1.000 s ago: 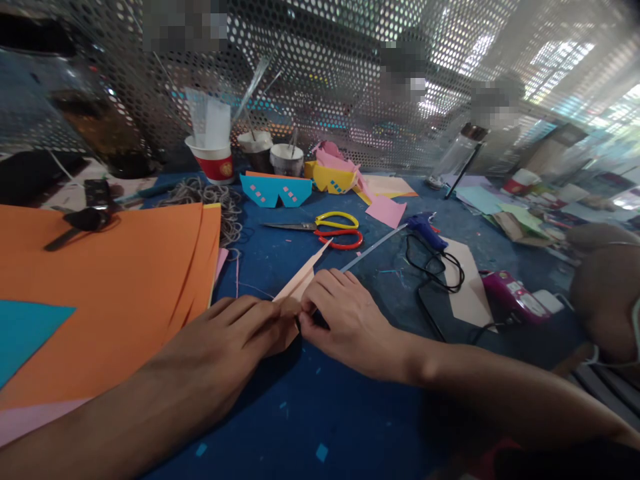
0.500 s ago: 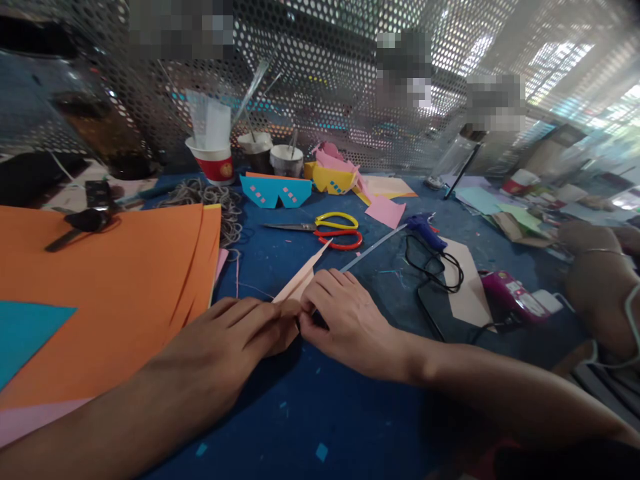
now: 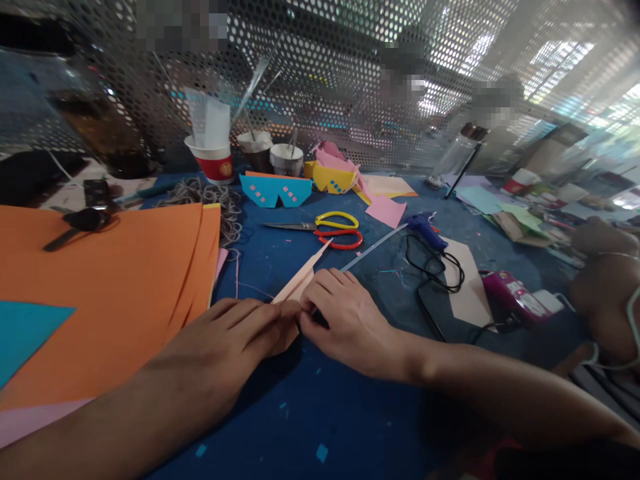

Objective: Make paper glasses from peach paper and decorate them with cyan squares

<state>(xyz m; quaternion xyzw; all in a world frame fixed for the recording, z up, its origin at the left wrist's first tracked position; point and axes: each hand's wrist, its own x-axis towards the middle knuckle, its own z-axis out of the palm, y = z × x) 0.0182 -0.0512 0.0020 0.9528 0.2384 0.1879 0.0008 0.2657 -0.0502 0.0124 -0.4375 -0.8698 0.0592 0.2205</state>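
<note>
On the table [image 3: 350,413], the left hand [image 3: 235,333] and right hand [image 3: 345,320] meet over a folded paper strip [image 3: 300,277] that points away from them. Sheets of card [image 3: 110,287] lie to the left. Beyond the strip lie scissors [image 3: 325,230], with paper cups [image 3: 250,157] behind them. A glue gun [image 3: 425,230] lies to the right.

Both my forearms are bare right down to the wrists, with no sleeve showing on either. My left hand [image 3: 227,337] has no ring, watch or glove, and neither does my right hand [image 3: 350,323]. My fingernails [image 3: 306,318] are short and plain.
</note>
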